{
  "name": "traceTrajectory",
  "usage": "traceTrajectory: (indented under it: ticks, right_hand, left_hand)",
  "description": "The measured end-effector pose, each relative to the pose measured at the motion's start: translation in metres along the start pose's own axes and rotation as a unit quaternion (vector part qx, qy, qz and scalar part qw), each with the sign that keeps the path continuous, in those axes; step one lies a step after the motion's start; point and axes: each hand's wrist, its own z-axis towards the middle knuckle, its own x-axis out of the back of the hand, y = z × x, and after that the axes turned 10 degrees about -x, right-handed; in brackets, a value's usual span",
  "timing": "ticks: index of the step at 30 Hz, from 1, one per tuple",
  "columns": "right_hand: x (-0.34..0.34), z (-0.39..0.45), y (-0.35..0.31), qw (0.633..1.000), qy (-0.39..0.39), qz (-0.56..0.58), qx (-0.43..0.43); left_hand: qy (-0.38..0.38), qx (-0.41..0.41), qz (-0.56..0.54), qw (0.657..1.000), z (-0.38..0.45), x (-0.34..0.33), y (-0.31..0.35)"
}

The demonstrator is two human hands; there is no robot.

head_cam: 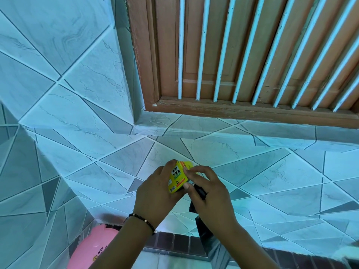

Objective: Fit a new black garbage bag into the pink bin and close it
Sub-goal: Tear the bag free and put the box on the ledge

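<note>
My left hand (pixel 155 189) grips a small yellow box of garbage bags (pixel 177 176) in front of the tiled wall. My right hand (pixel 209 193) pinches the box's right side and holds black bag plastic (pixel 200 191) that comes out from under the palm. A strip of the black garbage bag (pixel 211 243) hangs down below my right wrist. The pink bin (pixel 91 247) shows at the bottom left, partly hidden behind my left forearm; its lid looks shut.
A tiled grey-blue wall (pixel 77 94) fills the view. A brown wooden window frame (pixel 242 109) with white bars (pixel 202 47) sits at the upper right above a tiled ledge. A band of dark tiles (pixel 174 243) runs along the bottom.
</note>
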Motion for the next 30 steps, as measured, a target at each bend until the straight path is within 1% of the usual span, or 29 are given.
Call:
traceTrajectory:
  ticks: [3, 8, 10, 12, 15, 17, 21, 23, 25, 28, 30]
  right_hand:
    - [0.000, 0.002, 0.003, 0.998, -0.047, 0.048, -0.012]
    - [0.004, 0.006, 0.002, 0.990, -0.084, 0.102, -0.047]
    - [0.009, 0.011, 0.003, 0.989, -0.070, 0.114, -0.059]
    - [0.015, 0.016, 0.003, 0.985, -0.040, 0.142, -0.088]
    - [0.023, 0.026, 0.006, 0.975, -0.013, 0.180, -0.130]
    - [0.028, 0.029, 0.006, 0.970, -0.015, 0.195, -0.142]
    - [0.032, 0.029, 0.004, 0.970, -0.020, 0.193, -0.147]
    - [0.033, 0.029, 0.005, 0.969, -0.010, 0.195, -0.148]
    - [0.036, 0.029, 0.007, 0.968, 0.006, 0.201, -0.151]
    - [0.040, 0.030, 0.011, 0.965, 0.015, 0.210, -0.157]
    - [0.041, 0.030, 0.012, 0.963, 0.016, 0.214, -0.162]
  left_hand:
    - [0.001, 0.004, 0.004, 1.000, -0.001, 0.002, -0.004]
    - [-0.018, -0.009, 0.029, 0.999, 0.001, 0.006, -0.009]
    - [-0.037, -0.040, 0.061, 0.997, 0.012, 0.012, -0.010]
    - [-0.050, -0.091, 0.106, 0.989, 0.030, 0.023, -0.011]
    - [-0.038, -0.144, 0.149, 0.978, 0.072, 0.043, -0.015]
    - [-0.041, -0.154, 0.180, 0.971, 0.106, 0.052, -0.018]
    - [-0.087, -0.163, 0.265, 0.946, 0.169, 0.058, -0.024]
    - [-0.101, -0.167, 0.295, 0.935, 0.193, 0.055, -0.029]
    - [-0.119, -0.169, 0.305, 0.930, 0.212, 0.047, -0.037]
    - [-0.147, -0.187, 0.282, 0.930, 0.225, 0.032, -0.050]
    - [-0.109, -0.195, 0.248, 0.943, 0.222, 0.023, -0.057]
